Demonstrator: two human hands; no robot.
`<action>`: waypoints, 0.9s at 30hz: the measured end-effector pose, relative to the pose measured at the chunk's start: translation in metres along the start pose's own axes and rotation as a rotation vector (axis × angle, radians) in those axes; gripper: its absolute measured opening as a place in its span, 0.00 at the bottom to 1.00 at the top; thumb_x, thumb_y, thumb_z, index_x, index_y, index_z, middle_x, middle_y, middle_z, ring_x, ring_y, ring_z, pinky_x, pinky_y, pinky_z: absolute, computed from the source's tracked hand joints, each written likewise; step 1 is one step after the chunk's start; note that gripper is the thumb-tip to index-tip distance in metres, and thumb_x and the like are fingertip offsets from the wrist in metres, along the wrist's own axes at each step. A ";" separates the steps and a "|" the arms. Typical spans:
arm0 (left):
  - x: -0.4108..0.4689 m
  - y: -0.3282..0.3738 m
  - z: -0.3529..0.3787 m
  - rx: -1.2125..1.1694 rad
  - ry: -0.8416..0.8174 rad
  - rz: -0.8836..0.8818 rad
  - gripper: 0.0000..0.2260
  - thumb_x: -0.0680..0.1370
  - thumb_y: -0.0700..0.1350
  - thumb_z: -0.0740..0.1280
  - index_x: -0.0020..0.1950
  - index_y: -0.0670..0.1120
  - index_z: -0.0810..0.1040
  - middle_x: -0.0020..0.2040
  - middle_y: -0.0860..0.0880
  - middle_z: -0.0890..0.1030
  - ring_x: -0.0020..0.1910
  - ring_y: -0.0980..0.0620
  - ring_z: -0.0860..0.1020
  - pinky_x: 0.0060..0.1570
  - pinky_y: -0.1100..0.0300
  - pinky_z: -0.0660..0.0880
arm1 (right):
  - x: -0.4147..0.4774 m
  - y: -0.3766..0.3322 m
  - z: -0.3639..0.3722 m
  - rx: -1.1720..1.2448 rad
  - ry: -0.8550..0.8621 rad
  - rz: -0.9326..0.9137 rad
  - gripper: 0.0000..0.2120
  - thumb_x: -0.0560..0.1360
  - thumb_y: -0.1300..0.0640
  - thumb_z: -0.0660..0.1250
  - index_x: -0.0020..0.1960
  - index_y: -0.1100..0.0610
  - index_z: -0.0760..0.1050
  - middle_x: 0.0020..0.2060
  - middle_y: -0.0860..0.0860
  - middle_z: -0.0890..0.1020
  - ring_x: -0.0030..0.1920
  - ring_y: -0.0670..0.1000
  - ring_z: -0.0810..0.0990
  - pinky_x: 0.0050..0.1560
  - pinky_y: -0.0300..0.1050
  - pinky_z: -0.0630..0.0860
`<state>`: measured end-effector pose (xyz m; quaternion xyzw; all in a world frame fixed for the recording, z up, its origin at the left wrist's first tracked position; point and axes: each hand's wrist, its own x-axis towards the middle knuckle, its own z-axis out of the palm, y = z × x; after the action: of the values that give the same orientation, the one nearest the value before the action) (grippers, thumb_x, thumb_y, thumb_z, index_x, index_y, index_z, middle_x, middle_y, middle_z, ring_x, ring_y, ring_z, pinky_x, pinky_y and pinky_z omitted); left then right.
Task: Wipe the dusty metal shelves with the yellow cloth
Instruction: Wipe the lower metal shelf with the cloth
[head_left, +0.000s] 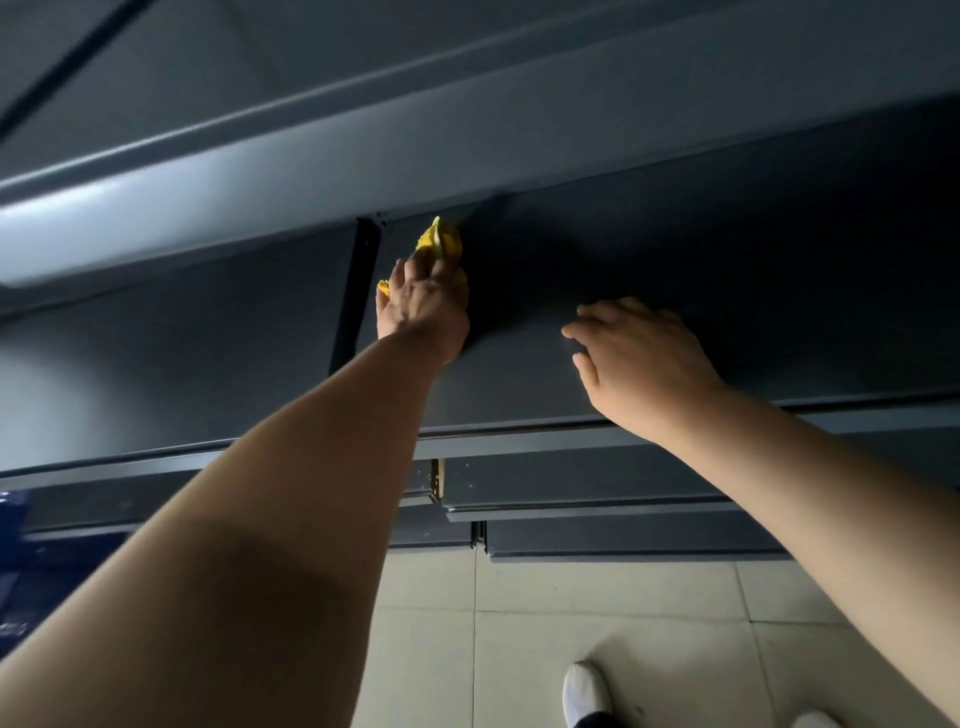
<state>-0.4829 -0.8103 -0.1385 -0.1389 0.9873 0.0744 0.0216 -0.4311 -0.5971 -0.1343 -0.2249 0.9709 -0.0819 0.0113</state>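
The yellow cloth (442, 241) is gripped by the left hand (423, 306) at the back left corner of the shelf (519, 384); the right hand (641, 353) is laid open near the front edge. Wiping is judged underway; the lower shelves (571, 491) probably remain.

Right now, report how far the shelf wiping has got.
Done: unclear; no dust difference shows on the dark grey metal shelf. In hand: the left hand holds the crumpled yellow cloth at its back corner, beside the black upright post, while the right hand rests on the same shelf. Left, probably: the lower grey metal shelves below, with no cloth on them.
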 end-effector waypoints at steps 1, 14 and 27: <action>-0.002 -0.008 -0.001 -0.006 0.003 -0.015 0.23 0.81 0.50 0.54 0.76 0.55 0.54 0.76 0.49 0.56 0.75 0.45 0.52 0.73 0.45 0.52 | 0.001 -0.003 0.001 0.001 0.003 0.015 0.15 0.78 0.53 0.57 0.63 0.52 0.73 0.64 0.50 0.74 0.64 0.55 0.70 0.57 0.51 0.70; -0.082 -0.034 -0.005 -0.007 0.025 -0.203 0.22 0.80 0.49 0.56 0.74 0.51 0.60 0.76 0.45 0.54 0.74 0.41 0.53 0.72 0.43 0.55 | -0.044 0.006 -0.007 0.025 -0.008 -0.003 0.16 0.79 0.57 0.57 0.66 0.52 0.72 0.66 0.49 0.73 0.70 0.51 0.67 0.61 0.53 0.69; -0.159 0.072 -0.002 -0.113 -0.055 -0.163 0.22 0.81 0.48 0.57 0.75 0.51 0.59 0.77 0.45 0.52 0.73 0.41 0.55 0.71 0.46 0.57 | -0.142 0.096 -0.048 -0.085 -0.066 0.102 0.16 0.76 0.60 0.60 0.63 0.52 0.73 0.63 0.48 0.76 0.64 0.52 0.73 0.59 0.50 0.72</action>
<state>-0.3497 -0.6992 -0.1166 -0.2175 0.9660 0.1315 0.0467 -0.3476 -0.4425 -0.1052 -0.1777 0.9828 -0.0327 0.0379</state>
